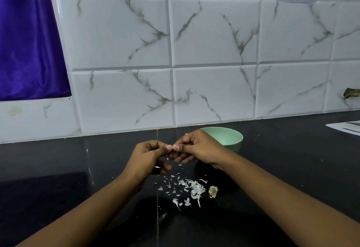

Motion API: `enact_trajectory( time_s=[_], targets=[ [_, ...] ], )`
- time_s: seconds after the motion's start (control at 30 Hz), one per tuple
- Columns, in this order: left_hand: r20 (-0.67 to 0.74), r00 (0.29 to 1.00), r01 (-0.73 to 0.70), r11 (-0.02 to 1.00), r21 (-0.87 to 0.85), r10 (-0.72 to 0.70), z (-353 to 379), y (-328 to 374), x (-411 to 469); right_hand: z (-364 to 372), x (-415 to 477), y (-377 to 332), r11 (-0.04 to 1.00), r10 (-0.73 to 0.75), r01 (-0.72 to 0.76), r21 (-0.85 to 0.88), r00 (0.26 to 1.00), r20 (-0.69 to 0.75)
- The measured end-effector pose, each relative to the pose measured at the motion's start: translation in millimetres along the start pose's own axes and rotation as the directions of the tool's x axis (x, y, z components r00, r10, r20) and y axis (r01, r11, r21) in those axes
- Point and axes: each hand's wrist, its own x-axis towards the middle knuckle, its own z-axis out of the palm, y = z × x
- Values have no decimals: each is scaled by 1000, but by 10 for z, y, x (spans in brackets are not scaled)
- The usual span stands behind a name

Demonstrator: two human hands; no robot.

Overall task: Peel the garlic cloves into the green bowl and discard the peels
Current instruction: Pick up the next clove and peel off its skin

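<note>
My left hand (pixel 149 158) and my right hand (pixel 196 148) meet fingertip to fingertip above the dark counter, pinching something small between them; the garlic clove itself is hidden by the fingers. A white scrap of peel shows under my left hand's fingers. The green bowl (pixel 232 139) stands just behind my right hand, partly covered by it; I cannot see anything inside it. A scatter of white garlic peels (pixel 187 188) lies on the counter below the hands, with a dry garlic root end (pixel 213 191) at its right.
The black counter (pixel 292 159) runs to a white marble-tiled wall (pixel 214 61). A white flat object (pixel 346 127) lies at the far right edge. A purple curtain (pixel 25 38) hangs at the upper left.
</note>
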Motion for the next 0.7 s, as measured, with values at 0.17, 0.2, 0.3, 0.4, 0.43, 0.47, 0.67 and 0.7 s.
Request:
enact_trajectory(
  time_s=[0.17,0.2,0.3,0.4,0.43,0.47,0.67,0.7],
  targets=[
    [29,1000,-1,1000,18,0,-5,12,6,-42,-4,-81,990,114,-104,93,987,-116],
    [20,1000,-6,1000,13,5,-9,14,9,-68,-4,-93,989,126,-112,95,979,-160],
    [17,1000,-5,1000,23,4,-19,4,20,-120,-21,-107,992,94,-77,98,979,-178],
    [37,999,-7,998,66,4,-26,-18,34,-127,-35,-106,993,75,-68,94,995,-70],
    [38,999,-7,997,74,4,-30,-24,36,-128,-30,-89,992,78,-74,106,996,-32],
    [36,999,-8,997,76,5,-34,-26,42,-133,-20,-64,991,76,-74,111,997,-18],
    [25,1000,3,997,72,-5,-65,-53,73,-126,-14,-75,985,52,-34,166,993,-104],
    [28,1000,5,997,74,-7,-65,-55,75,-119,-22,-95,987,56,-36,157,991,-121]
  ],
)
